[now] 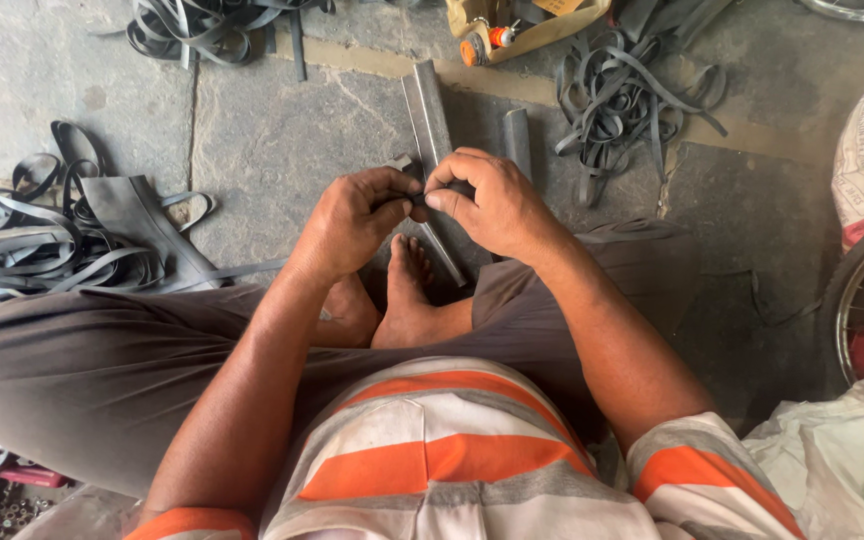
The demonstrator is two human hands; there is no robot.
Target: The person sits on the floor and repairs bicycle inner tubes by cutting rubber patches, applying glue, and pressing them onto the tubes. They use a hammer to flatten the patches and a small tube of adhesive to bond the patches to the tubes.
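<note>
Rubber strip, small and dark, sits pinched tight between the left hand and right hand, held above the metal bar lying on the stone floor, over bare feet.

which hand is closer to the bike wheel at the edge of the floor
Right. The right hand works at the middle of the view, on the side toward the bicycle wheel at the right edge. The left hand sits beside it, farther from the wheel.
</note>
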